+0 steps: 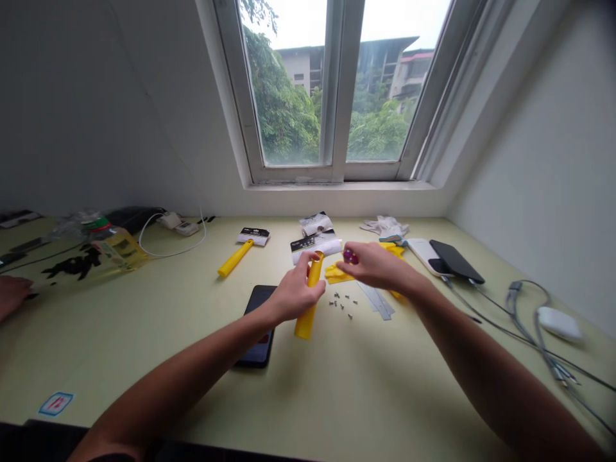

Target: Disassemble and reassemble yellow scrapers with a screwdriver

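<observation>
Between the fingers and thumb of my left hand (298,292) is a yellow plastic handle (304,324), tilted, its upper end partly behind the fingers. My right hand (374,264), just right of that upper end, is closed around a screwdriver (351,256) with a purple handle; its tip is too small to make out. Several small screws (342,306) lie loose on the table below the hands. Grey flat blades (376,301) rest right of the screws. Yellow plastic parts (337,274) lie behind the blades, partly covered by my right hand.
Under my left forearm lies a dark phone (260,340). A second yellow handle (235,258) with a card label, packaging (315,244) and gloves (385,226) are farther back. Phones and cables (520,327) lie right; a bottle (118,247) and another person's hand (13,295) are left.
</observation>
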Demonstrator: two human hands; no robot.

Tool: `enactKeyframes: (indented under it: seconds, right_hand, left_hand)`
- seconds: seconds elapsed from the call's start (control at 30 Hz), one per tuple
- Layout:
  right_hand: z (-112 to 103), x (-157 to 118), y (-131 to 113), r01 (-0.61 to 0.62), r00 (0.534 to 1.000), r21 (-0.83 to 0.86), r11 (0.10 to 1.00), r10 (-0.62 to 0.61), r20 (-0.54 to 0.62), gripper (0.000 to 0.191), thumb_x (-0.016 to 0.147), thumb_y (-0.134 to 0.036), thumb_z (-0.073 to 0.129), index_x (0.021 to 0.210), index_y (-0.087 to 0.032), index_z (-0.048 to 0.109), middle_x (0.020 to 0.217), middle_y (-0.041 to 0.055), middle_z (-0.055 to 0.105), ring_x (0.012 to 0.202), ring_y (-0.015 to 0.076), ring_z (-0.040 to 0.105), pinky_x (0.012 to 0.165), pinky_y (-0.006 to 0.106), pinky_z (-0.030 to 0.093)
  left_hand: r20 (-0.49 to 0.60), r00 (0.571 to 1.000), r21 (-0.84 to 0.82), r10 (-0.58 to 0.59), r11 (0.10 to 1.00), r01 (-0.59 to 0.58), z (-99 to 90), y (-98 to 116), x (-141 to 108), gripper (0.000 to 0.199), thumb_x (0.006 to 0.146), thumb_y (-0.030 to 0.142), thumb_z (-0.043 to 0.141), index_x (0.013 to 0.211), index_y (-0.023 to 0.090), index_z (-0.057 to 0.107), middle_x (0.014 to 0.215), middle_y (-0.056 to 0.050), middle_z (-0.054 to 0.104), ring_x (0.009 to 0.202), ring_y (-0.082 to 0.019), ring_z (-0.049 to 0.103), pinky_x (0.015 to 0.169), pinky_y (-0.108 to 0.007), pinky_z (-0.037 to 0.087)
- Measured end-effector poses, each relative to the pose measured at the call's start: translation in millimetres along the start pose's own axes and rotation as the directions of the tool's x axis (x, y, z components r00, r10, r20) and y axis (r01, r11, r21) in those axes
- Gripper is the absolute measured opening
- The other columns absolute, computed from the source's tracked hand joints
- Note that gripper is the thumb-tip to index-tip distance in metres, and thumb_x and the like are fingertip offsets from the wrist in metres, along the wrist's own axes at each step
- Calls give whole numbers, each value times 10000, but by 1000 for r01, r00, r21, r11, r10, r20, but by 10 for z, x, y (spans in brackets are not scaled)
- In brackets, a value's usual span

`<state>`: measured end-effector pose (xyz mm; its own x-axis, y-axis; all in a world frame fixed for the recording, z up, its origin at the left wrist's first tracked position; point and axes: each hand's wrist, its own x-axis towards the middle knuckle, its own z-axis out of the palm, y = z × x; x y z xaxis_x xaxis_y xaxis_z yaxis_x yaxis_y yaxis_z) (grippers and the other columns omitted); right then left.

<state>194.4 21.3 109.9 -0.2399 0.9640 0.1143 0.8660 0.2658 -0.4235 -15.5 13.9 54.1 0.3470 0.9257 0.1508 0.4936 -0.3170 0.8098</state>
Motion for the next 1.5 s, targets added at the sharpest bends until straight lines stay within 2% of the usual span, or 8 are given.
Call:
enactKeyframes:
  seconds: [0.13,0.37,0.5,0.67,1.13,1.3,1.4,1.5]
  right_hand:
    - [-167,132,230,-107,988,98,989,117,-100,244,827,-404,579,809,-162,610,771,67,647,624,138,543,556,250,364]
    - [-229,95,297,-215,972,508,834,133,193,348,766,-474,680,812,-133,629,416,-59,402,346,56,328,344,191,226]
    - [-262,87,306,-219,969,639,737,85,234,397,703,-469,767,878,-137,637,545,-13,565,380,40,366,342,175,245]
    - [-258,99,276,-232,968,664,710,105,227,418,682,-429,795,931,-139,624,473,-59,493,371,44,371,344,174,262]
    - [-188,93,222,-232,964,649,725,83,252,391,664,-442,795,847,-133,641,407,-66,433,349,48,359,335,165,241]
    - [-213,76,191,-195,979,699,687,97,178,404,594,-431,845,644,-145,563,415,-45,463,343,42,370,333,173,240]
    - [-257,67,199,-182,983,742,645,110,146,408,577,-434,858,707,-128,623,412,-42,470,350,50,381,344,181,268]
    - [-282,60,209,-177,984,767,616,98,149,453,590,-440,856,844,-104,689,403,-49,456,351,51,362,346,184,259]
  left_hand:
    - [59,997,42,47,998,-49,33,149,-123,381,849,308,542,1215,285,437,805,21,545,614,-140,512,609,-264,408]
    - [52,992,-55,111,993,-108,110,169,-250,469,837,305,585,1288,297,457,848,5,536,595,-122,477,609,-260,403]
    - [-20,994,-157,104,982,-106,111,121,-217,715,821,294,624,1457,349,301,990,-26,543,585,-94,490,614,-258,444]
    - [-29,997,-192,70,979,-75,112,99,-202,874,826,321,642,1534,350,131,1087,-62,541,573,-85,517,620,-267,481]
    - [-76,990,-47,123,991,-126,189,108,-265,837,837,370,638,1536,304,182,1108,-95,567,735,-179,581,769,-363,496]
    - [-73,994,-232,80,968,-95,141,142,-271,806,877,407,595,1530,325,130,1038,-52,583,576,-96,498,595,-258,441]
    - [-160,987,-345,-2,937,-54,2,88,-160,707,915,433,526,1509,308,163,870,5,562,540,-83,454,545,-222,396]
    - [-237,967,-490,-95,871,-34,-148,29,9,664,887,487,555,1458,294,278,952,-22,560,645,-107,524,584,-234,446]
